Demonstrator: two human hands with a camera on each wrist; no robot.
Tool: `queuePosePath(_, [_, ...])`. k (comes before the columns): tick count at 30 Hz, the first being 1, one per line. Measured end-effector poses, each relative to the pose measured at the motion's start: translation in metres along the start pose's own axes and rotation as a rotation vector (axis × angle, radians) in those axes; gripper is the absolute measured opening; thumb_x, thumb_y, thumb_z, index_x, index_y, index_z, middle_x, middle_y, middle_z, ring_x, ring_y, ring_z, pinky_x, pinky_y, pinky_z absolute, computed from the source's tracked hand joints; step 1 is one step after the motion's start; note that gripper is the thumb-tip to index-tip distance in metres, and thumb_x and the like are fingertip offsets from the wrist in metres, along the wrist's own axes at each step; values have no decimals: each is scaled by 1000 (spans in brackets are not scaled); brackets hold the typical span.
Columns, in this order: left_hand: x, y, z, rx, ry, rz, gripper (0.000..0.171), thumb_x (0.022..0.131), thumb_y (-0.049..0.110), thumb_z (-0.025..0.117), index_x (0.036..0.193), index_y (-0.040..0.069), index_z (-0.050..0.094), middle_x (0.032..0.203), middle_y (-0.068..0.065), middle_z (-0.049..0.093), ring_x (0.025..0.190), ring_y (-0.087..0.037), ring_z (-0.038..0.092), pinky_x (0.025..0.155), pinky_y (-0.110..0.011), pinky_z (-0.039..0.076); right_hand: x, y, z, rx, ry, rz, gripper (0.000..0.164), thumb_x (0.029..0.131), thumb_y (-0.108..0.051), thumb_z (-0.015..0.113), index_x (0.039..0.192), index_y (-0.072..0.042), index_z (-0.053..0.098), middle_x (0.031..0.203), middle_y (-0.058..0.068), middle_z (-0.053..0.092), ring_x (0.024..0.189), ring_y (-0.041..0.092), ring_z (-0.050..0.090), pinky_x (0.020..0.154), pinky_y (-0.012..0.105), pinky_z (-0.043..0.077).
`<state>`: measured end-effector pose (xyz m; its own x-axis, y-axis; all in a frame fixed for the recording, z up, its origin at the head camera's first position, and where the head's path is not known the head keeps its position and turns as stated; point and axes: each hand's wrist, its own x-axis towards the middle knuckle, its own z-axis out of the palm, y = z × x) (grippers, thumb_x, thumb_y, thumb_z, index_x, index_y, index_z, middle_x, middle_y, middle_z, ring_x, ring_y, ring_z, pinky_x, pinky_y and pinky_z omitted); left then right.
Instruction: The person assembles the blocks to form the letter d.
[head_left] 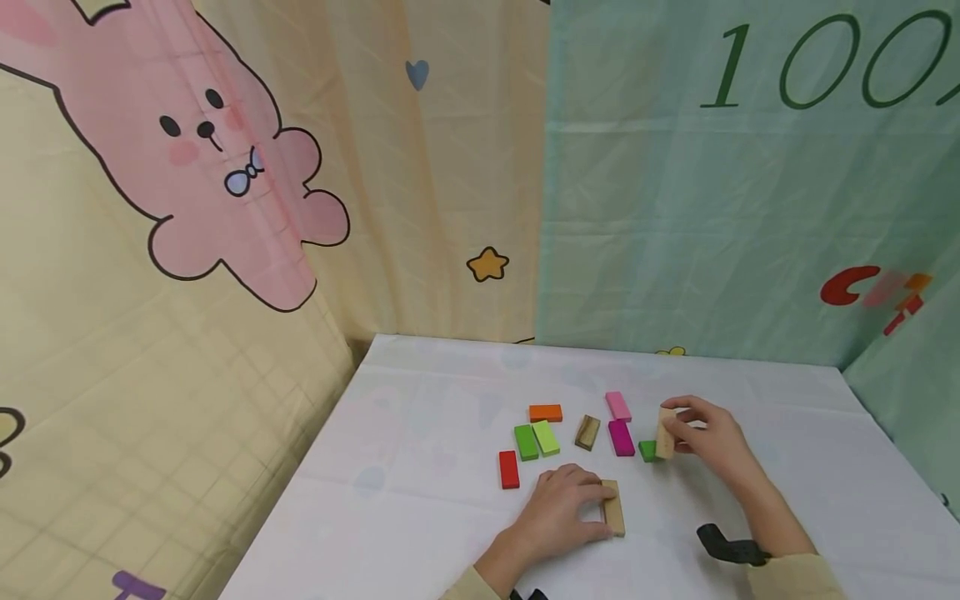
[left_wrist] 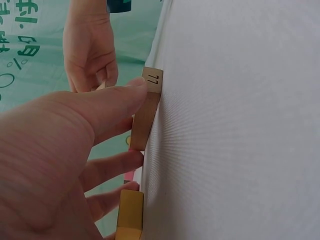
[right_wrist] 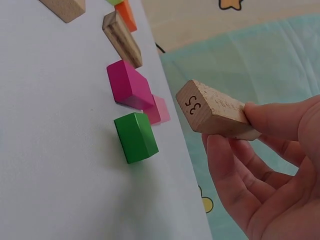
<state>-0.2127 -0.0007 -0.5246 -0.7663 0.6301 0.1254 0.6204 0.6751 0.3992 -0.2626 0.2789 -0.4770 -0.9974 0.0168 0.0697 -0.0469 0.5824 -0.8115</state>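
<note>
My left hand (head_left: 558, 512) pinches a plain wooden block (head_left: 613, 508) lying on the table, thumb on one end and fingers at the other. In the left wrist view its end reads 77. My right hand (head_left: 712, 437) holds another wooden block (head_left: 665, 433) between thumb and fingers, marked 35 on its end (right_wrist: 192, 106) and lifted off the table in the right wrist view. A green block (right_wrist: 136, 137) lies beside it, with a magenta block (head_left: 621, 437) and a pink block (head_left: 618, 406) to the left.
On the white table (head_left: 360, 517) lie a brown wooden block (head_left: 587, 432), an orange block (head_left: 545, 413), a green block (head_left: 526, 442), a lime block (head_left: 546, 437) and a red block (head_left: 508, 470). Printed curtains (head_left: 450, 167) hang behind and beside the table.
</note>
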Motion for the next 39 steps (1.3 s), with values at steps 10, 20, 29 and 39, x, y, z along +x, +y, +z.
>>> queuePosePath(10, [-1,1,-3,-3,-19,-7,48,89,50,73,135,43,61,125,22,57,119,0,45,101,-37,40,4,-12,9,52,7,-11,42,101,-31,64,135,-7,57,119,20,58,97,30,62,74,32,59])
queuePosePath(20, [1,1,0,13,-33,-13,49,89,52,72,136,45,60,126,23,57,119,0,45,101,-38,41,9,-15,24,81,-9,1,41,100,-30,64,134,-9,57,122,21,57,97,30,63,74,33,59])
queuePosePath(29, [0,0,0,35,0,6,47,89,51,73,134,44,62,124,23,57,118,0,46,99,-36,41,11,-21,41,108,-47,-29,40,99,-29,66,132,-7,59,117,19,57,94,28,63,74,34,59])
queuePosePath(39, [1,-1,1,43,9,26,45,90,53,71,133,43,63,124,22,57,118,0,46,99,-36,40,15,-17,53,118,-94,-58,39,98,-29,68,129,-7,60,111,18,61,90,27,63,70,34,59])
